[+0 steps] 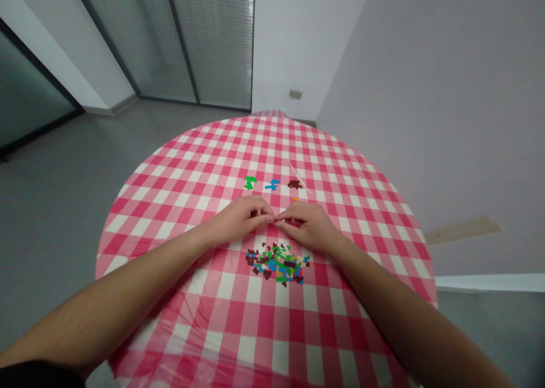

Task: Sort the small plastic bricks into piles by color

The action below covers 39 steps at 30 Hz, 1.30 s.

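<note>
My left hand [242, 216] and my right hand [307, 222] meet fingertip to fingertip above a table with a red and white checked cloth [213, 167]. Both are pinched closed on something too small to make out. Just below them lies a mixed pile of small coloured pieces [277, 263] in brown, green, blue and yellow. Beyond the hands sit three small sorted heaps: green pieces [250, 182], blue pieces [272, 184] and brown pieces [294, 184].
The round table stands near a grey wall [447, 93] on the right. Grey floor [55, 184] lies to the left, with glass partitions and blinds [200, 36] at the back. A wall socket [295, 94] is low on the far wall.
</note>
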Available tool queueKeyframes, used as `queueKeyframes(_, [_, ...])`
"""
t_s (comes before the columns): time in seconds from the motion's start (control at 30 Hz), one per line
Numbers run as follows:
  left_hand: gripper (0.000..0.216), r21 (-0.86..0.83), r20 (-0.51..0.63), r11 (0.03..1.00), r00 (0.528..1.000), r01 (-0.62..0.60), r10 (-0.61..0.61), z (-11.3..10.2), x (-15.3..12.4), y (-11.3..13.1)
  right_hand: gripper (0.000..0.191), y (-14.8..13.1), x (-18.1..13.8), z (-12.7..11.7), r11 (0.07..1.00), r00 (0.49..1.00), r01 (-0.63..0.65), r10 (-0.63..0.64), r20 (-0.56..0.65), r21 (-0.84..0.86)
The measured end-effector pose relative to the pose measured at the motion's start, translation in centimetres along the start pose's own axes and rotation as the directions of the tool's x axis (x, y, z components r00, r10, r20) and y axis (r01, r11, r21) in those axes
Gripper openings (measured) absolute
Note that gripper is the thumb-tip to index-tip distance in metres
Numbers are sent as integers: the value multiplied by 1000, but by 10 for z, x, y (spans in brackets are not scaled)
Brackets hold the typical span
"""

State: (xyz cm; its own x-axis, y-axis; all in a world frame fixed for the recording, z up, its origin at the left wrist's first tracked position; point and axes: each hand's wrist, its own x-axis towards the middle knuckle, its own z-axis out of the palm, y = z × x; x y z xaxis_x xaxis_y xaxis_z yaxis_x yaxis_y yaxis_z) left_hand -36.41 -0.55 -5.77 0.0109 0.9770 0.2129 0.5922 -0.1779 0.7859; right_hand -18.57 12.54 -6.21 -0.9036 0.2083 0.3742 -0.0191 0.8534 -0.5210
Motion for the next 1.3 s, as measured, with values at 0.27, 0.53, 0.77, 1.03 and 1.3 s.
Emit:
queueKeyframes(0.27, [14, 9, -38, 999, 998, -48, 48, 1, 1, -2, 11, 0, 1, 0, 1000, 998, 10, -8, -70, 26])
queueKeyframes(0.53, [10, 87, -121, 991, 986, -105, 115, 2, -1, -1, 13, 0, 1, 0, 999, 995, -25, 27, -95, 22])
queueKeyframes(0.77, [11, 165, -206, 972, 958, -169, 201, 3, -1, -1, 15, 1, 2, 2, 999, 990, -30, 36, -138, 43])
queueKeyframes(1.03, [10, 168, -191, 973, 964, -156, 187, 3, -2, -1, 13, 2, 3, 3, 995, 968, -97, 101, -230, 27])
queueKeyframes(1.3, [11, 165, -164, 978, 974, -129, 156, 4, -2, -3, 13, 15, 2, 1, 977, 923, -199, 211, -323, 69])
